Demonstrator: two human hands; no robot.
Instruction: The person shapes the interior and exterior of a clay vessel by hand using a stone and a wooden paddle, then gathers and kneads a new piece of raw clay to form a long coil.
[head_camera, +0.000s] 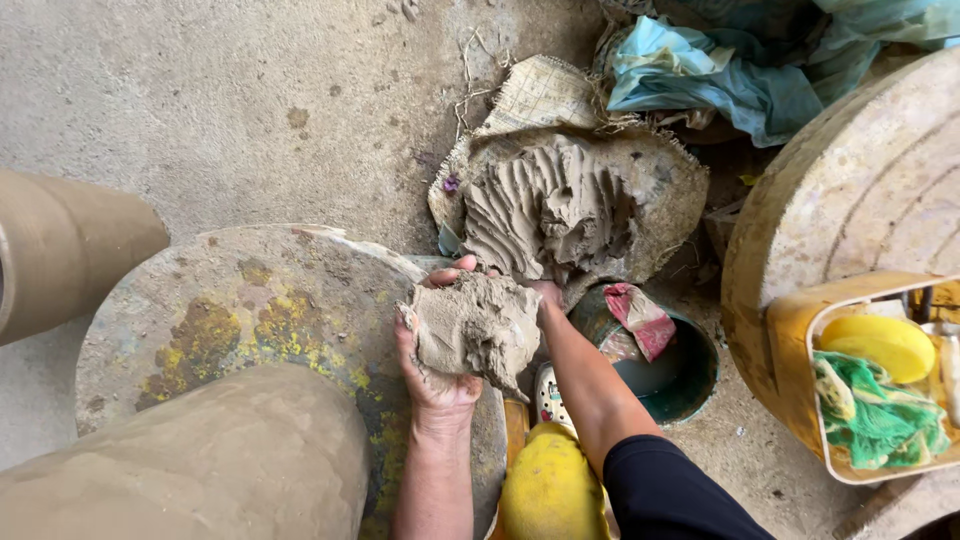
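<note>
Clay everywhere: big furrowed mound (560, 210) on sacking, lump (475, 328) just below it, apart, lifted clear. Left of mound, round stained board (250, 310); below that, smooth clay cylinder (200, 460). Right of mound, pale stone wheel (850, 200); lower right, dark bucket (670, 375) with a rag. Left hand (432, 380) cupped under lump, fingers curled halfway round its near side. Right hand (545, 295) mostly hidden behind lump, pressed against its far side; finger spread unclear. Seemingly a freshly pulled portion, being gathered. Next probably calls for firm two-handed support and a clear surface, likely board.
</note>
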